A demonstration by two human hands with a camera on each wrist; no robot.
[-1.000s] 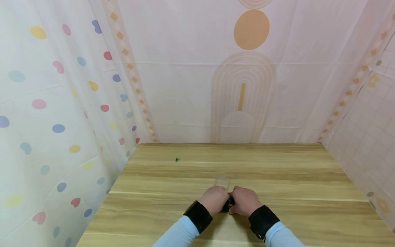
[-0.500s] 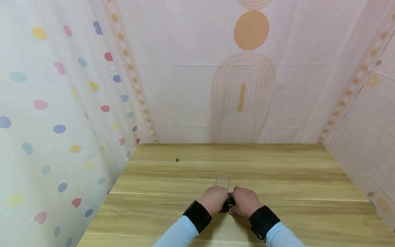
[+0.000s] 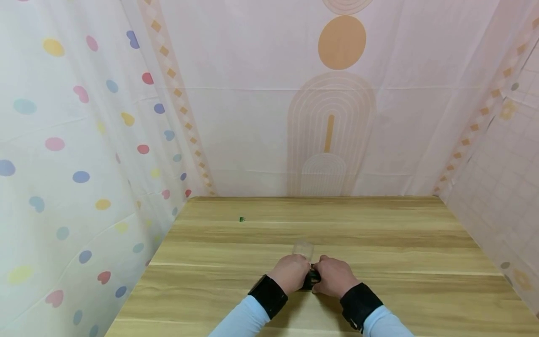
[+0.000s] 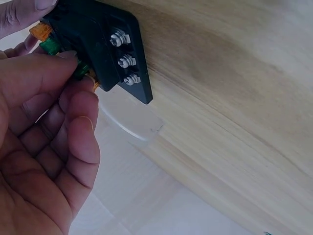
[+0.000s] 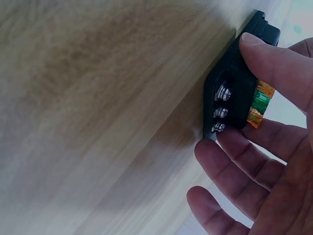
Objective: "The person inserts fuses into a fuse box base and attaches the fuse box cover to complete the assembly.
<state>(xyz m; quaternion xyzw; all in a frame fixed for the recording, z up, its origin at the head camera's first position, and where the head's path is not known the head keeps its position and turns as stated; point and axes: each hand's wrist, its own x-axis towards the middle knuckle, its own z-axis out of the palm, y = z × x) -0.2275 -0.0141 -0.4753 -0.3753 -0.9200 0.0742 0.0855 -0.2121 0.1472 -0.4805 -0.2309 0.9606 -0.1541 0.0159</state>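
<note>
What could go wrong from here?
1. The left hand pinches a green fuse in a tight row; an orange fuse might get nudged.
2. Only the right hand seems to steady the black block; it might twist.
3. The clear piece lies just beyond the left hand and could be knocked.

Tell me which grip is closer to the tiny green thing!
Left. In the head view, the left grip is below and right of the tiny green thing; the right grip is farther right.
</note>
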